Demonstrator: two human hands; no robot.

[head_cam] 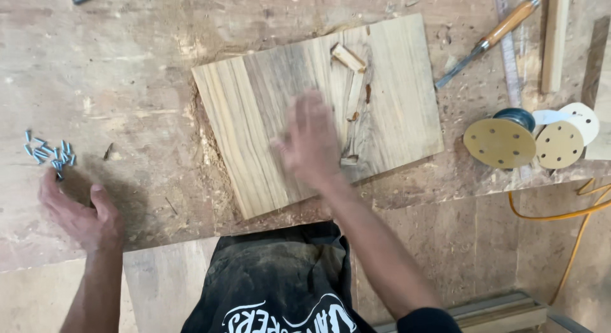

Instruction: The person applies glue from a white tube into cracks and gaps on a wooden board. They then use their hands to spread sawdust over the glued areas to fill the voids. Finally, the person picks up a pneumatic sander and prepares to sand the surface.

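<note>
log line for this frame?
left hand: open, by screws | right hand: open, blurred, over wood panel | chisel: untouched

A wooden board [318,110] lies mid-workbench [127,72], screws [48,153] to its left, chisel [490,37] far right, sanding discs [531,141] right.

I see lots of bare bench [127,85] on the left, so a hand could slide there easily. Only a small pile of screws [48,153] sits near my left hand [79,212]. The big wood board [305,110] fills the middle, with loose wood bits [349,58] lying on top of it. My right hand [310,141] is over the board. The right side is crowded: a chisel [490,37], a wood strip [555,37] and round sanding discs [499,143] sit close together. An orange cord [573,215] loops below them.
</note>
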